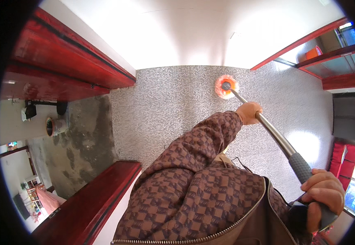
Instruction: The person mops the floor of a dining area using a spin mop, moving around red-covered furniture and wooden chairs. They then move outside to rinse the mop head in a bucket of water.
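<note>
A spin mop slants across the view, its metal pole (276, 134) running from lower right up to a round head. Pink fringe rings the mop head's orange disc (227, 85), which lies on the patterned grey floor close to the white wall. Partway down the pole, my left hand (249, 113) is wrapped round it, the arm reaching across in a brown checked sleeve. My right hand (323, 195) closes round the upper end, by the dark ribbed grip (300, 166). Part of that end is hidden behind the fingers.
A red door frame (79, 57) and another red jamb (91, 196) flank a doorway on the left, with stained concrete floor (83, 143) and a bucket (56, 126) beyond. The white wall (177, 36) stands ahead. At the right are a red-framed glass partition (340, 67) and an orange bucket (313, 52).
</note>
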`<state>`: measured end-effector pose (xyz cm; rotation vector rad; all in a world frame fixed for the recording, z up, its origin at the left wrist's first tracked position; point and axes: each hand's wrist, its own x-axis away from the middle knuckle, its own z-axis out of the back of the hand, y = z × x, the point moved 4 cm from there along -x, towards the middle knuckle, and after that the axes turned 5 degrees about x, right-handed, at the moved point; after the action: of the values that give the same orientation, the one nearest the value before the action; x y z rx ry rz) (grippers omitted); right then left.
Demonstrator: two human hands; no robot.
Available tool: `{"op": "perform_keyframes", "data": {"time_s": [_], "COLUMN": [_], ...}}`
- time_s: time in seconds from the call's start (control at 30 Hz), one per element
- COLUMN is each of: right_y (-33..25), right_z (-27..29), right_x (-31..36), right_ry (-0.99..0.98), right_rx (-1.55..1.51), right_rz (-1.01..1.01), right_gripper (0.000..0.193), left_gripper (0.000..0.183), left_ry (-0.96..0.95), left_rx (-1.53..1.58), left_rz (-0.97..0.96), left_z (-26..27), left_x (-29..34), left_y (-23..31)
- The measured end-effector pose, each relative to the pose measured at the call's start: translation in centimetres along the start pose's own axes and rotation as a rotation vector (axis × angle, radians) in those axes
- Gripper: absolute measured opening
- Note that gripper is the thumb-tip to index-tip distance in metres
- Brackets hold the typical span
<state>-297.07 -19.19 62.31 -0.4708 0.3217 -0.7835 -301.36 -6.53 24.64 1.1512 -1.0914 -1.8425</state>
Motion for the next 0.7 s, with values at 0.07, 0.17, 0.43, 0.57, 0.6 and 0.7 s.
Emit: {"op": "perform_keyframes", "data": {"time_s": [0.07,0.17,0.43,0.57,0.6,0.7], "right_y": [-0.3,-0.2,3.1,-0.1,-0.8,-1.5], "right_z": [-0.6,0.1,-3.3,-12.6,-14.4,-16.1], "right_x": [-0.1,-0.2,-4.9,-10.0,-11.0,-12.3], "right_ry": [-0.05,0.103,0.124,-0.106,-0.189,-0.266], "right_rx": [-0.009,-0.136,-0.655,-0.717,-0.705,-0.673], "right_rz": [-0.012,-0.014,0.21,0.312,0.346,0.456], "right_gripper": [0.028,0.025,0.018,0.017,0.012,0.01], "left_gripper": [0.016,0.018,0.023,0.023,0.023,0.026], "left_ry": [-0.02,0.035,0.49,0.632,0.645,0.836], "left_rx": [0.004,0.002,-0.383,-0.479,-0.567,-0.5], "left_rz": [0.0,0.016,0.18,0.336,0.435,0.494], "left_z": [0.2,2.1,15.9,23.5,24.8,25.7], "left_x": [0.2,2.0,14.9,24.7,26.6,29.3], "left_y": [0.3,1.7,0.6,-2.0,-2.5,-2.8]}}
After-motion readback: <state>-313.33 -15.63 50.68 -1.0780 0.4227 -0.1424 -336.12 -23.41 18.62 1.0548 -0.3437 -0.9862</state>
